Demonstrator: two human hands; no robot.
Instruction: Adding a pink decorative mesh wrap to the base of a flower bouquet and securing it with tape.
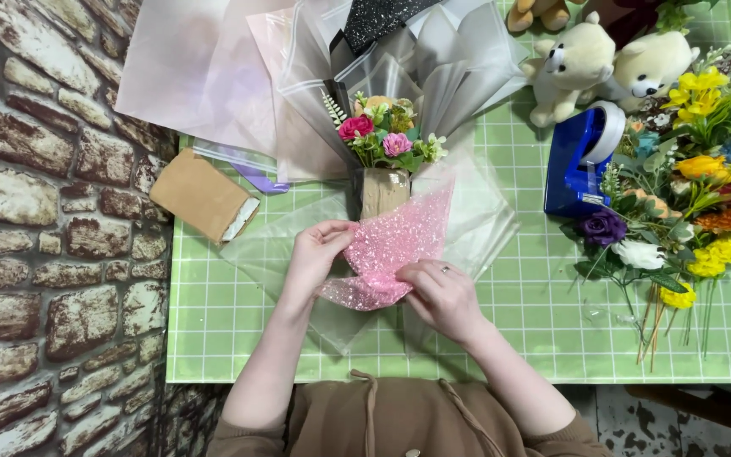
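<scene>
Near the front edge of the desk [239,338], mid-way along, both hands working a pink sheet [395,245] — glittery, crumpled, lying over clear film [484,224] at the foot of a small bouquet [382,135]. Bouquet already bunched, stems bound in a tan wrap [382,190], pale sheets [213,68] fanned behind toward the back edge. Judging by that: core made, backing laid, pink layer only partly shaped, lower corner folded over, upper part flat and loose; no tie or tape seen on it yet. Left hand [315,258] pinching the sheet's left edge, fingers curled, thumb on top, closed on it. Right hand [442,292] pressing and pinching the lower fold, fingertips down on the glitter, closed on the sheet too. Off to the right edge: blue tape dispenser [581,161], untouched, loose flowers [704,195] heaped, two plush bears [611,63] at the back. Left side: tan block [203,196], lying apart from the hands
</scene>
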